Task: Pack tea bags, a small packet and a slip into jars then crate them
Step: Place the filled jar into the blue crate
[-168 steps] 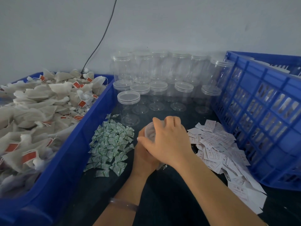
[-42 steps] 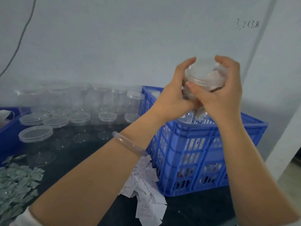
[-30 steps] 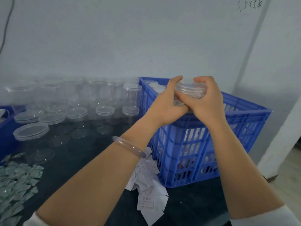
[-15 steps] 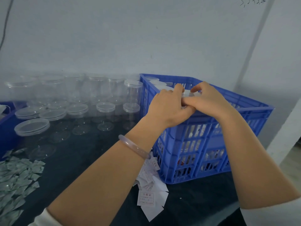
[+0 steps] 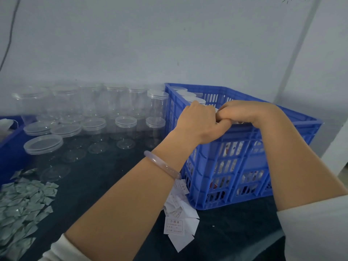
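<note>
view: head cam, looking down over both forearms
left hand (image 5: 197,123): over the near rim of the blue slatted plastic crate (image 5: 235,134), fingers curled down inside it, thumb stretched right under the right hand's fingers
right hand (image 5: 243,112): just beside the left and touching it, knuckles up, fingers curled downward
grip: both hands wrapped round the top of a clear plastic jar with lid (image 5: 216,110); only a sliver of lid shows between them, body hidden
jar position: inside the crate at its near-left corner, lid about level with the rim
crate contents: row of white-lidded packed jars (image 5: 188,95) along the left wall; red and white contents show through the side slots
crate position: right side of the dark tabletop (image 5: 94,185), close to the pale wall
empty clear lidded jars (image 5: 126,122): standing in rows left of the crate, back rows taller or stacked, can't tell which
white printed paper slips (image 5: 176,226): loose heap at the crate's near-left corner, partly under the left forearm
green-and-white small packets (image 5: 22,202): scattered pile, bottom left
second blue bin (image 5: 11,147): left edge, a white tea bag (image 5: 5,123) visible in it
pale translucent bangle (image 5: 162,164): on the left wrist
sleeves: white, on both arms
</note>
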`<state>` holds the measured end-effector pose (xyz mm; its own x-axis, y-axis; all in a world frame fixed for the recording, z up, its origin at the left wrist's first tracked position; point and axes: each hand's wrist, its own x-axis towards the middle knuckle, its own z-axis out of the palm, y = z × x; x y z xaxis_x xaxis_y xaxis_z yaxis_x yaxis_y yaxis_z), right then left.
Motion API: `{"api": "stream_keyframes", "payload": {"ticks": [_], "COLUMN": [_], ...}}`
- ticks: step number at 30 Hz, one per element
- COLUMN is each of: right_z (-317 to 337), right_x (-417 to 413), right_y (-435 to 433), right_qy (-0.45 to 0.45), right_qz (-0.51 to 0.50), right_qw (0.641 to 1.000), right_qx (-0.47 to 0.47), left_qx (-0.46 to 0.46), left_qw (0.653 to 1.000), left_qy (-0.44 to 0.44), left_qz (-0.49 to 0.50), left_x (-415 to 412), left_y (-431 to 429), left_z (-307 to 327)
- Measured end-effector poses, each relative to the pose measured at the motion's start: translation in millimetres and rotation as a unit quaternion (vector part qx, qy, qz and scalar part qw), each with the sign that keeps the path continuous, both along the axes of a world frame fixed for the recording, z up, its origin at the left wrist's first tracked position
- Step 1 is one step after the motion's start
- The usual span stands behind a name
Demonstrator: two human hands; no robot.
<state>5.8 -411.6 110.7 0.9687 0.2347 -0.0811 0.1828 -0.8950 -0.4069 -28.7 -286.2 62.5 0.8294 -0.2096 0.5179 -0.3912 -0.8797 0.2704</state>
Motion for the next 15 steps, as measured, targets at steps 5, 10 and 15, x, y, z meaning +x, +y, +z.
{"api": "stream_keyframes", "payload": {"ticks": [5, 10, 15], "right_z": [0.0, -4.2, -4.9], "right_x": [-0.5, -9.6, -22.1], "right_y": [0.9, 3.3, 3.0], "right_qy": [0.001, 0.006, 0.021], "right_qz": [0.001, 0.024, 0.036], "right_qw": [1.0, 0.999, 0.999], "right_qx": [-0.002, 0.029, 0.032], "left_qx": [0.001, -0.045, -0.056], "left_qw": [1.0, 0.998, 0.997], "left_qy": [0.024, 0.0, -0.016], "left_qz": [-0.006, -0.036, -0.053], "left_x": [2.5, 1.5, 1.0], "left_y": [0.8, 1.4, 1.6], "left_z": [1.7, -0.9, -6.2]}}
